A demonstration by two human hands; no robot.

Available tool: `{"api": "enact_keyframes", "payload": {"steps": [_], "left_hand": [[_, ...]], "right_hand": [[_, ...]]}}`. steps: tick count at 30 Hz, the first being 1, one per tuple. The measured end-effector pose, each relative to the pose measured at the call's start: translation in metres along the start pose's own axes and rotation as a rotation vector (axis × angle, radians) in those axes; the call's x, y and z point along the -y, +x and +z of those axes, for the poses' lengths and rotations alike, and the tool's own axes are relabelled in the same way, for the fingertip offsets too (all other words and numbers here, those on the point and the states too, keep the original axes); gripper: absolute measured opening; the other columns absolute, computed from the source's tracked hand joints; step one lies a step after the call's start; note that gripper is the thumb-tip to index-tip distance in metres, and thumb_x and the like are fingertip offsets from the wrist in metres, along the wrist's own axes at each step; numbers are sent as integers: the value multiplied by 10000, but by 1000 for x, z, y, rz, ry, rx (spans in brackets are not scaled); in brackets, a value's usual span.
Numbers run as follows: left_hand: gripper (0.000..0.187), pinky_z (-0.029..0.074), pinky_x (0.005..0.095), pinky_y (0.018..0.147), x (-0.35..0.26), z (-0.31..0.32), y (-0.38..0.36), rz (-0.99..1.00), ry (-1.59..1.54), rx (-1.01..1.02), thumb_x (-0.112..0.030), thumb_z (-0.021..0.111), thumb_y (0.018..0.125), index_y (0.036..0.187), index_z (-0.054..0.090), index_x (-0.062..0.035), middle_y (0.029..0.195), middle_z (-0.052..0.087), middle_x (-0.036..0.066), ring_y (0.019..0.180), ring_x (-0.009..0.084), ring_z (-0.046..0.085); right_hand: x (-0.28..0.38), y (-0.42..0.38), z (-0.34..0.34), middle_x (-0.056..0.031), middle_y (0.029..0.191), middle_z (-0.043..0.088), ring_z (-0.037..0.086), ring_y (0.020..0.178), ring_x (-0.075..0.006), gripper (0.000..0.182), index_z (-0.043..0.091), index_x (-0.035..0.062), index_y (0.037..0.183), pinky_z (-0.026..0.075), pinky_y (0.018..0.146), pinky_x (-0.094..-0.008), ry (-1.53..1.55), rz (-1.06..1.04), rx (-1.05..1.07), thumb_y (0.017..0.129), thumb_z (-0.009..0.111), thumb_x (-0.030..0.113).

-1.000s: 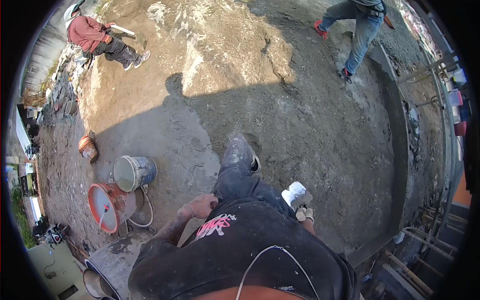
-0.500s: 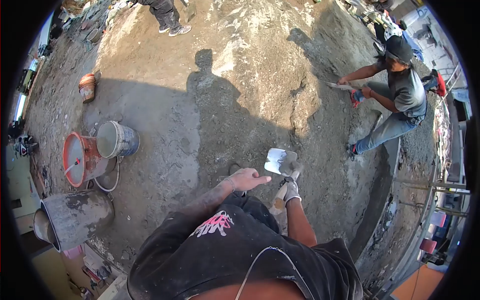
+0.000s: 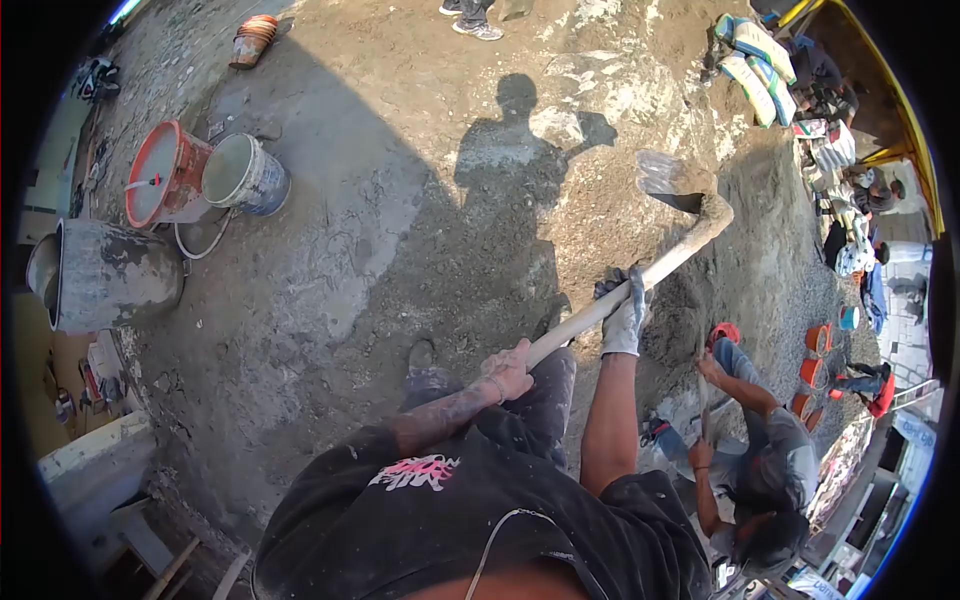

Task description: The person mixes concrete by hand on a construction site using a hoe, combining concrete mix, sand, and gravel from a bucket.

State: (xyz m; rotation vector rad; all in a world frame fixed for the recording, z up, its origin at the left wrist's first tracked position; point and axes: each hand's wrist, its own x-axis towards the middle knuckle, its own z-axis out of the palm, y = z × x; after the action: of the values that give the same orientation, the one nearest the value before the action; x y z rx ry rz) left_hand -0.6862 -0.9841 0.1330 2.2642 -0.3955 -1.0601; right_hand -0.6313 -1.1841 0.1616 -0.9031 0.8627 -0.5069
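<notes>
A hoe with a pale wooden handle (image 3: 578,322) slants up to the right in front of me. Its broad metal blade (image 3: 664,174) is raised over the sandy ground, at the far end of the handle. My left hand (image 3: 508,372), bare, is wrapped round the handle near its lower end. Further up toward the blade, my right hand (image 3: 626,312) in a dirty white and dark glove grips the same handle. Beneath the hoe lies wet grey, gravelly mix (image 3: 450,300).
At left stand an orange bucket (image 3: 167,177), a white bucket (image 3: 247,175) and a large grey drum (image 3: 115,275). Stacked pots (image 3: 254,42) are farther off. A co-worker (image 3: 765,450) bends with a tool close at right. Sacks (image 3: 757,70) lie at upper right.
My left hand has gone from open beside the hoe to closed round its handle. The hoe has swung up and forward to the right. My view has turned right; the co-worker appears nearer.
</notes>
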Motion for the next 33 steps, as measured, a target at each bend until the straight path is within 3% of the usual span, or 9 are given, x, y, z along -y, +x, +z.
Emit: {"api": "enact_keyframes", "payload": {"steps": [3, 11, 17, 21, 23, 24, 25, 30, 33], "left_hand": [[382, 423, 444, 713, -47, 9, 79, -53, -92, -143, -233, 554, 627, 957, 429, -86, 817, 570, 183, 818, 365, 543], [286, 447, 365, 652, -225, 20, 329, 303, -669, -188, -232, 577, 624, 838, 574, -42, 719, 580, 152, 715, 279, 578], [346, 454, 330, 574, -176, 102, 436, 136, -836, -81, -266, 589, 638, 726, 546, 65, 609, 554, 163, 585, 253, 565], [173, 363, 255, 350, 8, 240, 340, -543, -1183, 308, -162, 577, 682, 615, 547, -5, 510, 516, 50, 389, 112, 474], [207, 377, 270, 361, 74, 269, 295, -489, -1270, 213, -186, 574, 677, 585, 529, -5, 469, 485, 46, 384, 135, 483], [207, 377, 270, 361, 83, 264, 290, -484, -1289, 218, -186, 574, 677, 585, 529, -5, 469, 485, 46, 384, 135, 483], [222, 387, 278, 370, 75, 262, 277, -430, -1173, 208, -195, 569, 675, 599, 535, 10, 468, 481, 50, 399, 142, 498], [303, 457, 346, 519, 108, 321, 191, -126, -692, -261, -243, 563, 657, 728, 571, 51, 574, 570, 140, 553, 268, 581], [337, 457, 357, 651, 160, 257, 99, -411, -956, 106, -283, 576, 636, 752, 581, 33, 723, 590, 188, 718, 291, 590]], "right_hand": [[56, 103, 19, -51, 621, 470, 455, 508, -157, 174, 541, 26, 874, 420, 485, -258, -38, -94, 106, 746, 531, 143], [190, 319, 76, -119, 830, 543, 530, 569, -164, 311, 526, -45, 956, 455, 523, -255, -528, -570, 223, 768, 561, 201], [64, 514, 17, -111, 908, 564, 579, 675, -176, 346, 491, -17, 1056, 471, 601, -230, -858, -442, 294, 794, 515, 208], [-279, 490, -190, -196, 892, 575, 566, 873, -290, 358, 573, -19, 915, 420, 767, -356, -2023, -106, 233, 739, 492, 283], [-276, 367, -140, -168, 861, 593, 579, 829, -261, 366, 587, 40, 939, 442, 735, -336, -1709, 132, -125, 717, 519, 323], [-278, 385, -164, -145, 753, 584, 591, 668, -242, 313, 583, 72, 960, 457, 609, -350, -1947, -39, 423, 752, 479, 282], [-258, 344, -157, -96, 652, 545, 537, 515, -185, 249, 582, 72, 945, 426, 489, -324, -1522, 175, 331, 773, 456, 200], [-275, 275, -165, -13, 577, 457, 449, 512, -129, 134, 544, 53, 760, 378, 476, -251, -1197, 259, 216, 730, 554, 184], [-305, 166, -158, -23, 596, 466, 449, 515, -138, 140, 542, 58, 764, 391, 490, -254, -1113, 315, 285, 737, 534, 196]]}}
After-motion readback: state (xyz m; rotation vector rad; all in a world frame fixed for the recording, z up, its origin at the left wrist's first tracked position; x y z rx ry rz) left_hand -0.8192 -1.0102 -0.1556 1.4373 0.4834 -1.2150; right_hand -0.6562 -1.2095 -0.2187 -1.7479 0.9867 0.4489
